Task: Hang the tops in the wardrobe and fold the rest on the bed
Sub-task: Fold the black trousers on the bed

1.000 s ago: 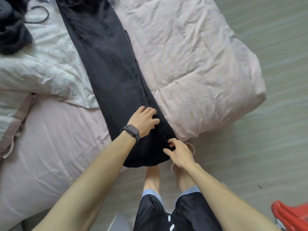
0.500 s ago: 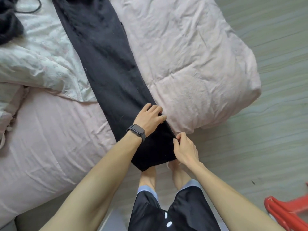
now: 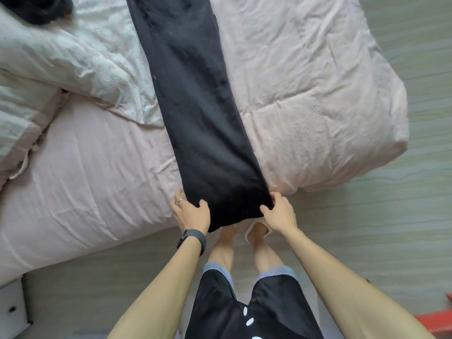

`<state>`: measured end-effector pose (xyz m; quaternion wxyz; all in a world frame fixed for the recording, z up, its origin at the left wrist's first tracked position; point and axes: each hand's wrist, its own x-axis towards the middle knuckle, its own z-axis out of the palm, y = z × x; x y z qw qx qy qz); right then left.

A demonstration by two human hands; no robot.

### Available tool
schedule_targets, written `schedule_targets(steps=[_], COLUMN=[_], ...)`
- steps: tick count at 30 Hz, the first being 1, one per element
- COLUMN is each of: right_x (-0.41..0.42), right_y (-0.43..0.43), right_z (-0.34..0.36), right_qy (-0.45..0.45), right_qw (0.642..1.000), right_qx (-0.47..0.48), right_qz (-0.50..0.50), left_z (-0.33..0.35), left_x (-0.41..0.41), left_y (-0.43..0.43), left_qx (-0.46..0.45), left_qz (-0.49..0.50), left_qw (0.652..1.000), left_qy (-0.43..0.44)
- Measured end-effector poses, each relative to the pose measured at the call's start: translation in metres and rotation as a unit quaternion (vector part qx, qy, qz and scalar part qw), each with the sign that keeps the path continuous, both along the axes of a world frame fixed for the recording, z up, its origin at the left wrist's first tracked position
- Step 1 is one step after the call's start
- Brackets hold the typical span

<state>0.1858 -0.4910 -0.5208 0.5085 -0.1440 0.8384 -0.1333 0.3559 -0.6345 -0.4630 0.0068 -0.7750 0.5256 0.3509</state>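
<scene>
hands [image 3: 192, 214] [image 3: 278, 214] pinch the hem corners of long, soft black trousers [image 3: 195, 99].

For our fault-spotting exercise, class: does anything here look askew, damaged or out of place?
The long black trousers lie slantwise across the pink-sheeted bed, hem hanging past its edge, gripped by the left hand and right hand. A crumpled dark garment sits unfolded at the top left. Nothing looks damaged.

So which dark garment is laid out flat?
The long black trousers, gripped at the hem by left hand and right hand; the other dark heap lies bunched.
</scene>
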Motion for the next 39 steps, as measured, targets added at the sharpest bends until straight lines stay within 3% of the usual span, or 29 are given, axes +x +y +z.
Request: schedule_targets(steps=[2,5,10,13,16,20,27,33,36,39], right_x=[-0.003,-0.004,-0.001,0.005,0.011,0.015,0.026,0.030,0.028,0.028], right_y=[-0.001,-0.007,0.001,0.012,0.019,0.025,0.054,0.066,0.067,0.066], right_z=[-0.002,-0.007,-0.006,0.008,0.025,0.038,0.047,0.080,0.102,0.123], right_qy=[0.014,0.018,0.022,0.017,-0.018,-0.043,0.001,-0.062,-0.092,-0.061], right_qw=[1.000,0.999,0.998,0.998,0.999,0.994,0.998,0.986,0.978,0.982], right_qx=[-0.002,0.005,0.000,-0.020,-0.033,-0.072,-0.060,-0.107,-0.126,-0.126], right_qz=[0.001,0.029,0.067,0.051,-0.026,-0.066,-0.022,-0.115,-0.142,-0.123], left_z=[-0.010,-0.027,-0.046,-0.042,-0.035,-0.033,-0.014,0.018,0.039,0.060], left_x=[0.018,0.045,0.078,0.090,0.092,0.090,0.125,0.139,0.145,0.147], left_y=[0.004,0.003,0.002,0.010,0.014,0.015,0.027,0.038,0.047,0.057], left_qx=[0.092,0.173,0.204,0.200,0.242,0.257,0.254,0.295,0.260,0.199], left_qz=[0.089,0.056,-0.047,-0.044,0.010,0.064,0.014,0.016,0.037,0.045], left_qw=[0.990,0.979,0.973,0.965,0.940,0.922,0.919,0.881,0.887,0.913], left_qy=[0.056,0.087,0.101,0.167,0.241,0.284,0.301,0.370,0.379,0.354])
